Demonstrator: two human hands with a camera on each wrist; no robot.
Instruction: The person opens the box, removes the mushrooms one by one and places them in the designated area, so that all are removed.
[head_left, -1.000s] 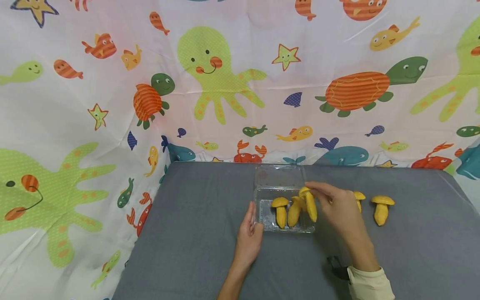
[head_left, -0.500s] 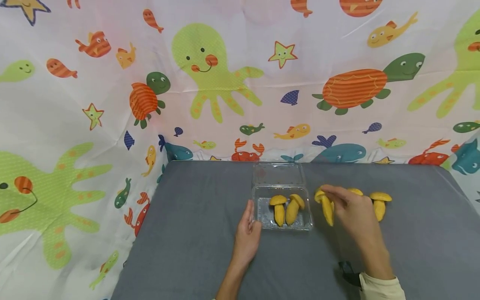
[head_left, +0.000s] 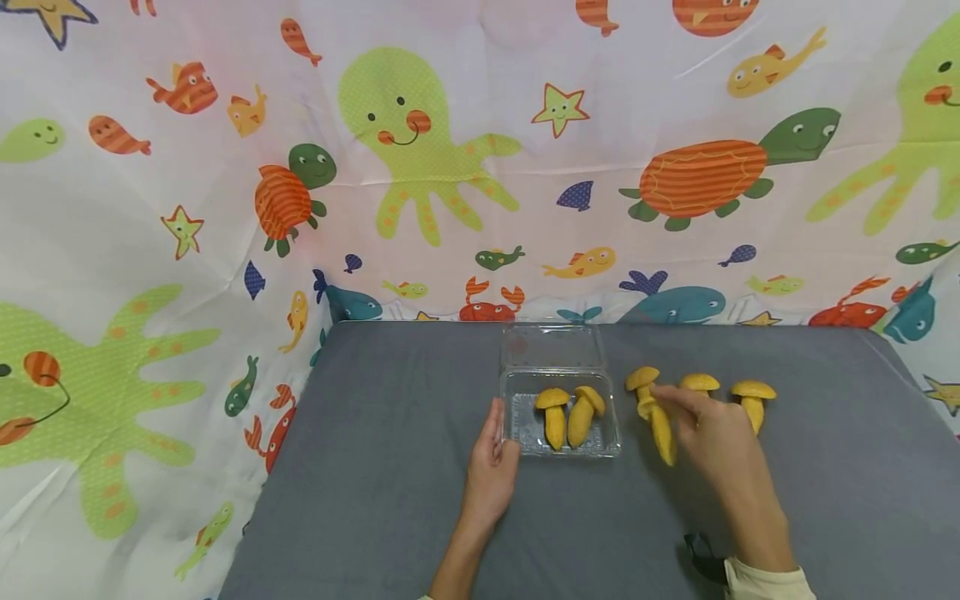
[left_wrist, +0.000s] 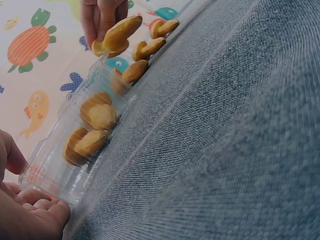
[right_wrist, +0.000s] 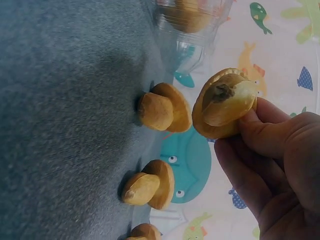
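Seemingly halfway, with one mushroom (head_left: 663, 437) aloft

The right hand (head_left: 722, 442) pinched it above the grey cloth (head_left: 360, 467), just right of the clear box (head_left: 527, 446), which the left hand (head_left: 491, 475) gripped. Two mushrooms (head_left: 554, 421) sat inside, three others (head_left: 753, 392) outside; setting down the held one remained.

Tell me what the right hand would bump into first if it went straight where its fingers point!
Maybe the yellow, round-capped mushroom on the grey cloth just past the right hand. Depth is unclear, though: the hand holds another yellow mushroom off the cloth, so it might pass above.
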